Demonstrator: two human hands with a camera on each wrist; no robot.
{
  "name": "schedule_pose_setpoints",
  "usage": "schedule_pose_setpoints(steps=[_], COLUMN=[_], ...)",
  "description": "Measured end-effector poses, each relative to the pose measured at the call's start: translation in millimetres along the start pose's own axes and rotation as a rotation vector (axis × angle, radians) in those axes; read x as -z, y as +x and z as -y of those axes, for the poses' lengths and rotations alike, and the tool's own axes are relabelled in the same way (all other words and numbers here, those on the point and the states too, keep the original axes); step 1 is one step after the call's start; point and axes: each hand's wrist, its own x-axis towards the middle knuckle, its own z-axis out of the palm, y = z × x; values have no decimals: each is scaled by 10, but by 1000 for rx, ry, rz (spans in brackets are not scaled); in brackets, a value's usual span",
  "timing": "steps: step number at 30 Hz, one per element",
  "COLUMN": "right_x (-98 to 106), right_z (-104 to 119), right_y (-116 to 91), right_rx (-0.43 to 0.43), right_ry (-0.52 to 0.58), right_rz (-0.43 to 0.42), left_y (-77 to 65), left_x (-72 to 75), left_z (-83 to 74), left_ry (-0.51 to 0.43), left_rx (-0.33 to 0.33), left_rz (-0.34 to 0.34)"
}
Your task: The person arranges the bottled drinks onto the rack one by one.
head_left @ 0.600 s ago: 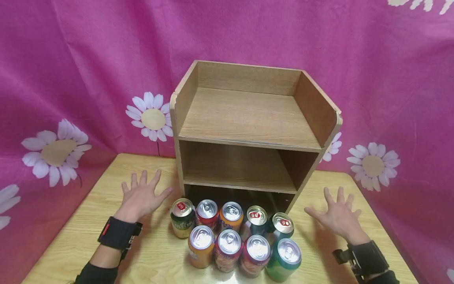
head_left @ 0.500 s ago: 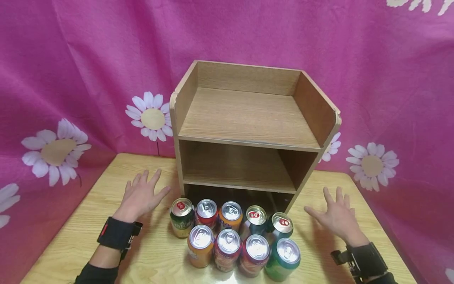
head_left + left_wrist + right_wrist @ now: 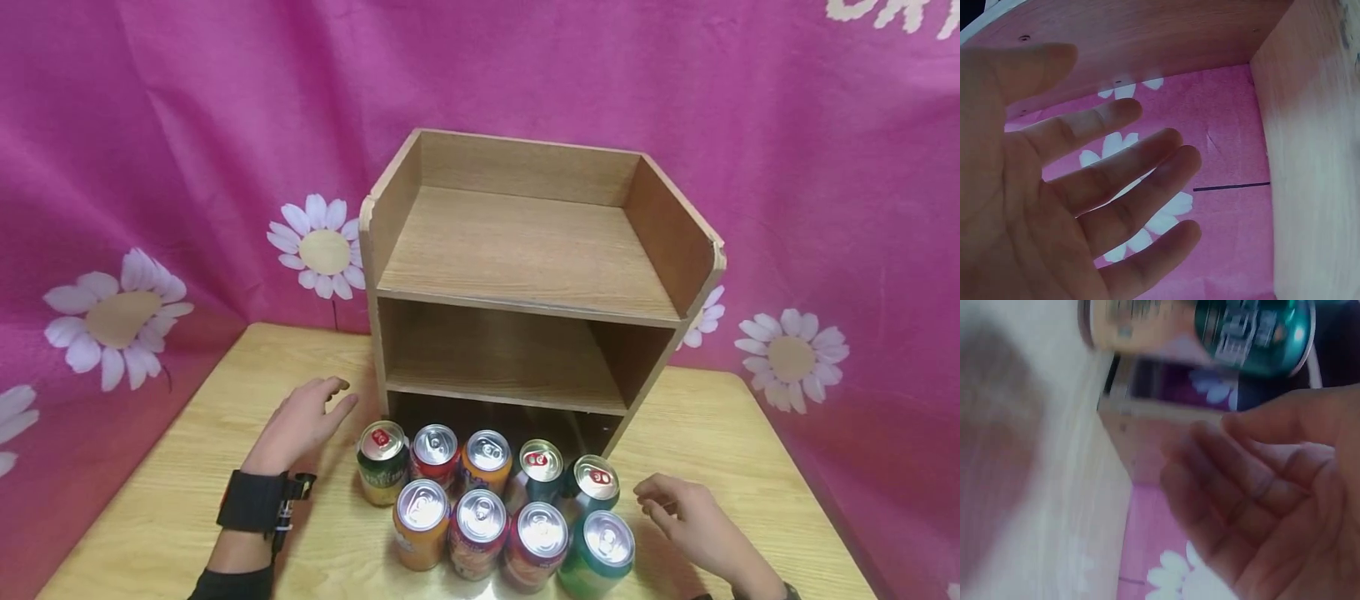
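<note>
My left hand [image 3: 300,425] hovers over the table left of the cans, its fingers loosely bent and nothing in them. Its nearest can is a dark green and gold drink can [image 3: 382,467]. On the other side, my right hand [image 3: 697,525] is beside a green can [image 3: 600,550] and a dark can with a red tab [image 3: 595,479], its fingers loosely curled around nothing. Upright in two rows stand several drink cans, among them an orange can [image 3: 420,533] and a red can [image 3: 477,542]. A green can [image 3: 1250,337] shows close to that hand in the right wrist view.
Behind the cans stands a wooden shelf unit [image 3: 517,308] with a walled top and two compartments below; the cans partly hide the lowest one. The wooden table [image 3: 172,492] extends on both sides. A pink flowered cloth [image 3: 510,67] hangs behind and at the sides.
My right hand has moved down and left, closer to the cans, and its spread fingers have curled loosely. The left hand's spread fingers have drawn together and bent. The cans stay put.
</note>
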Motion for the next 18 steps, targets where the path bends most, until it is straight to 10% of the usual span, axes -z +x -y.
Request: schedule_pose_setpoints(steps=[12, 18], right_x=[-253, -386], right_z=[266, 343], right_y=[-189, -256], right_rx=[250, 140], right_ry=[134, 128], right_rz=[-99, -118], left_y=[-20, -26], left_x=[-44, -35], left_z=[88, 89], left_ry=[11, 15], left_rx=[35, 52], left_rz=[11, 26])
